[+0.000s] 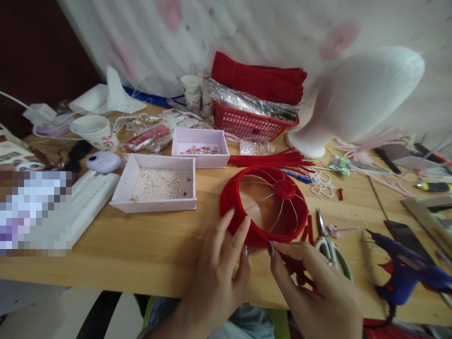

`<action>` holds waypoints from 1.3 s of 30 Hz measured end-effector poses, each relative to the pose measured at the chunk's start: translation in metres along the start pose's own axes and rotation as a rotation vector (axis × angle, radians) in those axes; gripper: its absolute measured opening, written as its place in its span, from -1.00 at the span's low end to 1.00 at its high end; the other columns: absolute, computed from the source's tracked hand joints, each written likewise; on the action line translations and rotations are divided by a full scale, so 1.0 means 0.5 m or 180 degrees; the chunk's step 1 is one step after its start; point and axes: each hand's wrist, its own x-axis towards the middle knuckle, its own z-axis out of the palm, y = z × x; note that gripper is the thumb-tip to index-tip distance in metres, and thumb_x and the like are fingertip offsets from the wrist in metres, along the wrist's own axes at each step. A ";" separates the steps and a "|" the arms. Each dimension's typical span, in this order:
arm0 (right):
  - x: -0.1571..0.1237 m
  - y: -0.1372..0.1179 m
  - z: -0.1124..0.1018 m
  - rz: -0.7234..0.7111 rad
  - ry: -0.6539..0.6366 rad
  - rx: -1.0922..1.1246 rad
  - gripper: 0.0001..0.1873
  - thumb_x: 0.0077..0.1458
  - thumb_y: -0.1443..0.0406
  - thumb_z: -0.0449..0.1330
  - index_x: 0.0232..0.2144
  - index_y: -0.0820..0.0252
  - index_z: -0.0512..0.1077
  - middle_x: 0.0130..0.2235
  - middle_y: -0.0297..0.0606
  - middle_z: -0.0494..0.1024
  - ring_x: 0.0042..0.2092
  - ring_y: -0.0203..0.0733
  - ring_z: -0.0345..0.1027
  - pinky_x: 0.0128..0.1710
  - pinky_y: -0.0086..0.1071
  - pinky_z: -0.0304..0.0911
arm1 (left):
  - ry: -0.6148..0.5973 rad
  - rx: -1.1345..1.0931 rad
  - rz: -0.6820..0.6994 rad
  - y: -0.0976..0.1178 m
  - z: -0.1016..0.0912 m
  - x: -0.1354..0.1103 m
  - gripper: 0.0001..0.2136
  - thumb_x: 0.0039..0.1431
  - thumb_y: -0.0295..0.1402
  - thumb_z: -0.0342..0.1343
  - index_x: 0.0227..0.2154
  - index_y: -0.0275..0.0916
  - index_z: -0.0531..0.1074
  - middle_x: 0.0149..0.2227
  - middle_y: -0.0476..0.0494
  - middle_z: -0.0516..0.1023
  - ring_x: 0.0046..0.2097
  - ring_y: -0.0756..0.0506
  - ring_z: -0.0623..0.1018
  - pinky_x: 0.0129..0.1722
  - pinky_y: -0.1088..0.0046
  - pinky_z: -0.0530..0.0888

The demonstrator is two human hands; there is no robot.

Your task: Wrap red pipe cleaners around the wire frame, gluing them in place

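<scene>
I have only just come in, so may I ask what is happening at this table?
A person has both hands at a red ring with wire spokes on the wooden table. The left hand rests its fingertips on the ring's outer side; the right hand pinches at the near edge, with some red material beneath its fingers. Scissors and a blue glue gun lie to the right, while an open box of beads stands to the left.

Pretty clearly a craft workspace: light wooden table [141, 254], blue plastic glue gun [402, 268], shallow white rectangular box [164, 205] of pearly beads [158, 183], smooth white mannequin head [363, 89], round red fabric-covered frame [231, 193].
</scene>
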 end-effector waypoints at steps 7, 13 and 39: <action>0.009 0.022 -0.008 -0.0259 -0.0200 -0.0101 -0.95 0.28 0.25 0.21 -0.26 0.05 0.49 -0.46 -0.45 0.51 -0.55 -0.42 0.30 -0.57 -0.57 0.21 | 0.0029 0.0000 0.0096 -0.003 0.005 -0.001 -0.36 0.32 -0.56 0.01 0.41 -0.05 0.11 0.40 -0.28 0.15 0.37 -0.23 0.30 0.28 0.06 0.45; 0.022 0.041 -0.015 -0.0562 -0.0319 -0.0187 -0.90 0.34 0.21 0.17 -0.21 0.06 0.48 -0.43 -0.43 0.54 -0.54 -0.41 0.36 -0.54 -0.57 0.27 | 0.0030 0.0023 0.0104 -0.001 0.008 0.000 -0.34 0.31 -0.57 0.00 0.43 -0.10 0.07 0.39 -0.34 0.16 0.37 -0.27 0.29 0.27 -0.01 0.46; 0.029 0.061 -0.007 -0.0756 -0.0345 -0.0605 -0.62 0.40 0.03 0.05 -0.22 0.10 0.54 -0.53 -0.43 0.56 -0.63 -0.38 0.40 -0.62 -0.54 0.26 | 0.0022 0.0024 -0.0347 0.021 0.038 0.026 -0.16 0.24 -0.53 0.06 0.47 -0.13 -0.25 0.35 -0.48 0.12 0.34 -0.43 0.30 0.21 -0.17 0.47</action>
